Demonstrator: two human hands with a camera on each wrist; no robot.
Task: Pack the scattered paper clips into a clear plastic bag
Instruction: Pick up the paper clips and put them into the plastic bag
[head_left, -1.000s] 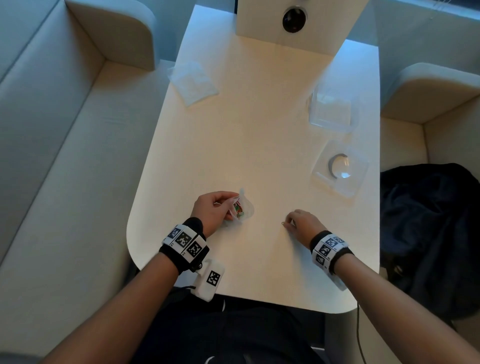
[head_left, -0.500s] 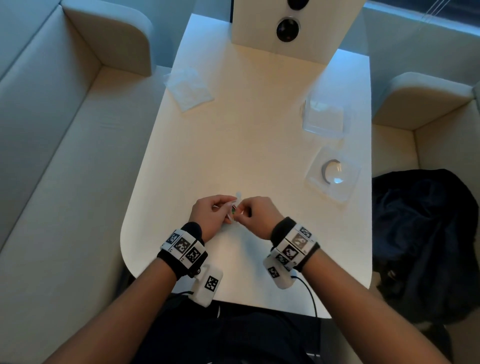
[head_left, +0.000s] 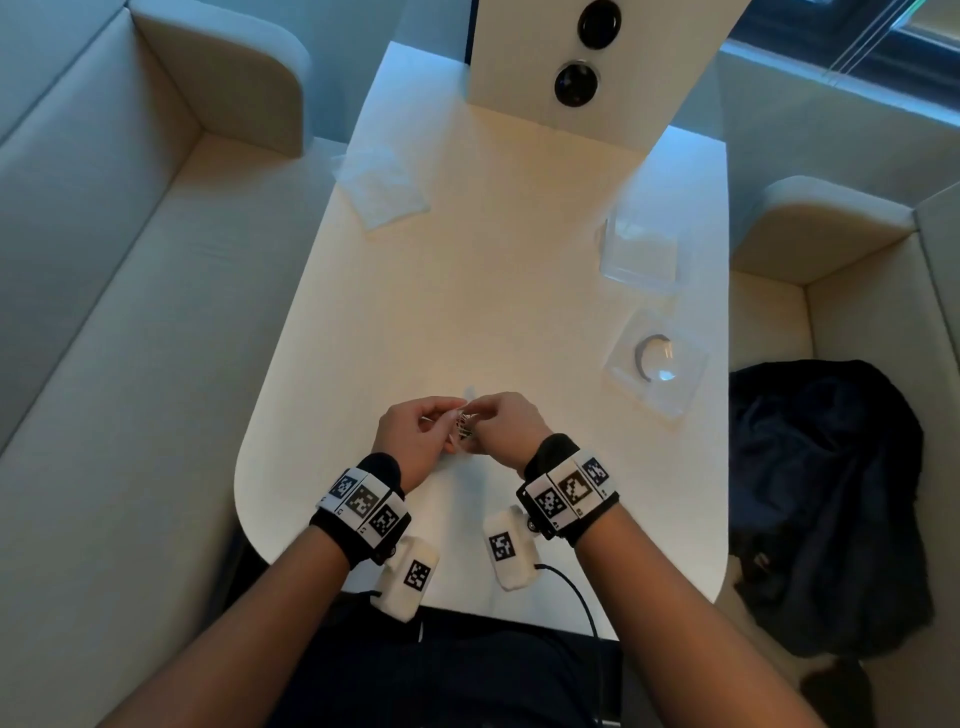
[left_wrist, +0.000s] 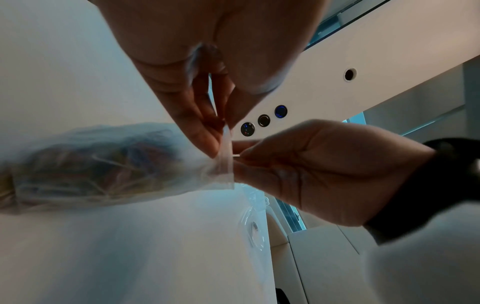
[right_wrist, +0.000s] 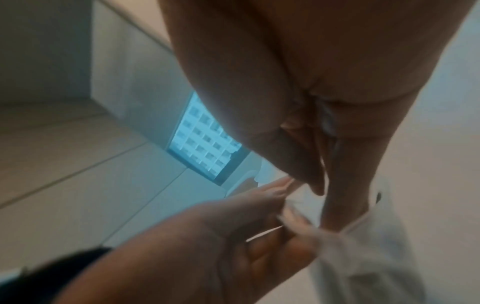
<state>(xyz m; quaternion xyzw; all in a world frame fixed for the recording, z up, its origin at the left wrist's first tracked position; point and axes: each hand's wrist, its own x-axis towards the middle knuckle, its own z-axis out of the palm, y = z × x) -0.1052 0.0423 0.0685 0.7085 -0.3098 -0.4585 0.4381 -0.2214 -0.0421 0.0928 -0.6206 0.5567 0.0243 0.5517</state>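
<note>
A small clear plastic bag (head_left: 464, 428) holding several coloured paper clips hangs just above the white table (head_left: 467, 286) near its front edge. My left hand (head_left: 447, 415) pinches the bag's mouth between thumb and fingers. In the left wrist view the bag (left_wrist: 103, 164) bulges with clips below my left hand (left_wrist: 218, 142). My right hand (left_wrist: 241, 162) meets the mouth from the right and pinches a thin white paper clip (left_wrist: 235, 156) at the opening. In the blurred right wrist view, my right hand (right_wrist: 324, 195) touches the bag (right_wrist: 363, 257) held by my left hand (right_wrist: 285, 216).
Two clear plastic cases lie on the table's right side, one (head_left: 641, 249) further back and one (head_left: 657, 364) with a ring inside. A clear packet (head_left: 382, 182) lies at the back left. A white socket panel (head_left: 576, 83) stands behind. A dark jacket (head_left: 826, 493) lies on the right seat.
My right hand left the table surface on the right and came across to the bag's mouth. My left hand kept its hold on the bag and lifted it slightly.
</note>
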